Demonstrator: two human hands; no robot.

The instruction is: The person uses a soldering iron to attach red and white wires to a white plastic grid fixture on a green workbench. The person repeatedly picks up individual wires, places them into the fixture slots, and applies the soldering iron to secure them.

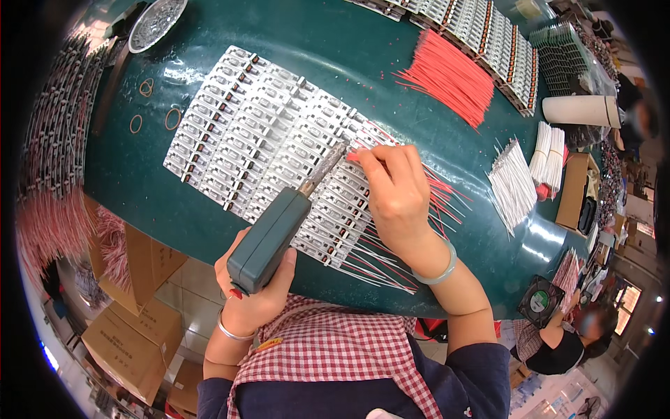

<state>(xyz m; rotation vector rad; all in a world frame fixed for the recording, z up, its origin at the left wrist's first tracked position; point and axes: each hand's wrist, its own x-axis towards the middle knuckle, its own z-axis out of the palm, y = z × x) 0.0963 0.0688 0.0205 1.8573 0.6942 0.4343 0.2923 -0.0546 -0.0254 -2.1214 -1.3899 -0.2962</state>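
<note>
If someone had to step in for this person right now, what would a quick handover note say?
Left hand: grips a grey-green soldering iron, its tip at the rows of small white circuit boards on the green table.
Right hand: pinches a red wire down at the iron's tip.
Done: boards near the right hand already show red and white wires sticking out.
Left: the boards toward the far left show no wires. Loose red wires and white wires lie to the right.

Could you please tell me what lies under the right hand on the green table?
Under the right hand lie rows of small white circuit boards with red and white wires; those directly beneath it are covered.
</note>
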